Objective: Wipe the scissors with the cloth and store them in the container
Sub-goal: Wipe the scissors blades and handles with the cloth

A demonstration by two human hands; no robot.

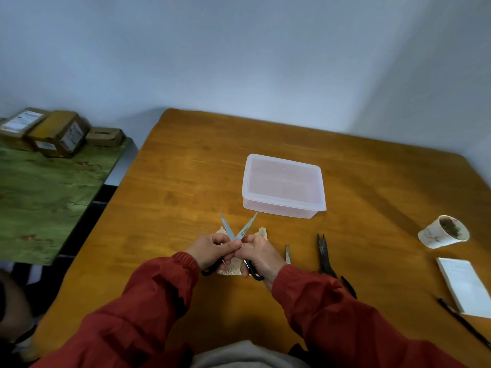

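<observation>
Both hands — left hand and right hand — grasp the open scissors by the handles, above the cloth on the counter. The lidded container is closed — storing remains, wiping seems unfinished.

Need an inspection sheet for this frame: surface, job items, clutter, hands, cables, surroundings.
Surface: brown wooden table.
Job's things: scissors held open, blades crossed, over the cloth; container beyond them, lid on.
Clutter: dark scissors and a small blade right of the hands; paper cup, notepad and pen further right.
Hands: left hand and right hand each grip a scissor handle.
Cables: nothing seen.
Surroundings: green side table with cardboard boxes; pale wall.
</observation>
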